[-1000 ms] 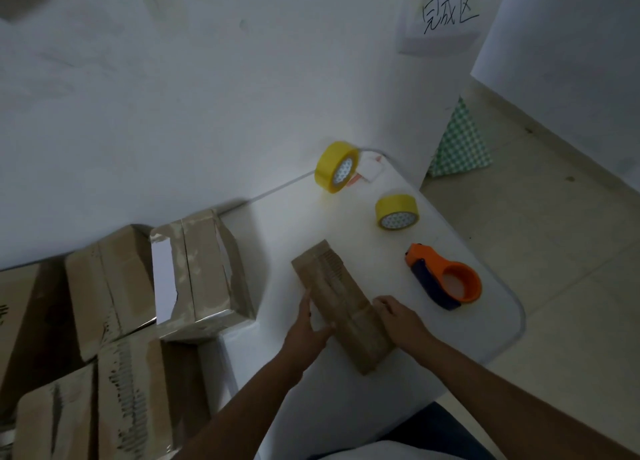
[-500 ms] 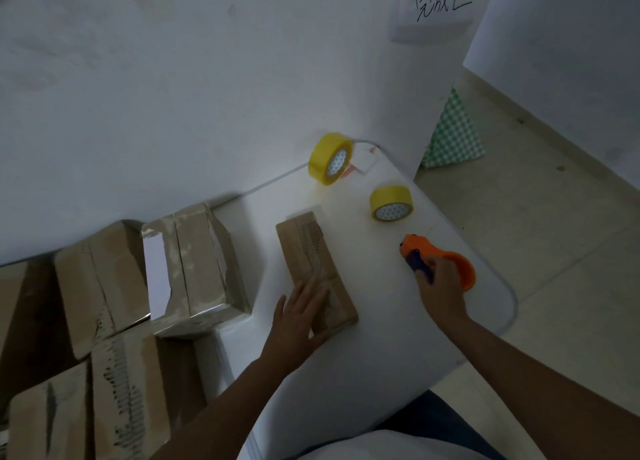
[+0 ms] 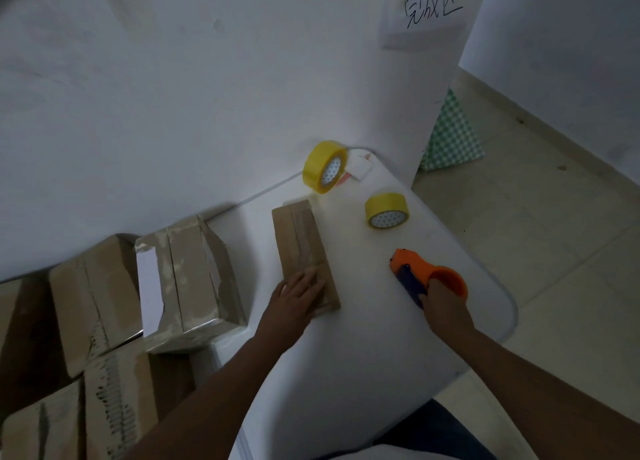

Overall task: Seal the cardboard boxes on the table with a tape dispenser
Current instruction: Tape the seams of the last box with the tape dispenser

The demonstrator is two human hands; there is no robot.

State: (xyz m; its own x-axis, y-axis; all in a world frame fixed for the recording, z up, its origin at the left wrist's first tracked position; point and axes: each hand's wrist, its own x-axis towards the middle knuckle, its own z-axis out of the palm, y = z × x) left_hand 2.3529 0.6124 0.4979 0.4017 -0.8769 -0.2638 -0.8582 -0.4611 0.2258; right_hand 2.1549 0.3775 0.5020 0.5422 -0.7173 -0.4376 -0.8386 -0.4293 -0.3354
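Note:
A long brown cardboard box (image 3: 298, 242) lies flat on the white table (image 3: 363, 338), its near end under my left hand (image 3: 300, 291), which presses on it with straight fingers. To the right, an orange and blue tape dispenser (image 3: 420, 272) rests on the table. My right hand (image 3: 443, 302) grips its near end, fingers curled round the handle. The dispenser's orange nose points away from me, toward the far left.
Two yellow tape rolls sit at the table's far end: one upright (image 3: 324, 166) against the wall, one flat (image 3: 386, 210). Several cardboard boxes (image 3: 187, 279) are stacked left of the table. The table's rounded right edge (image 3: 509, 307) drops to a tiled floor.
The box was turned and laid flat; my left hand settled on its near end. My right hand left the box, reached right and took hold of the tape dispenser.

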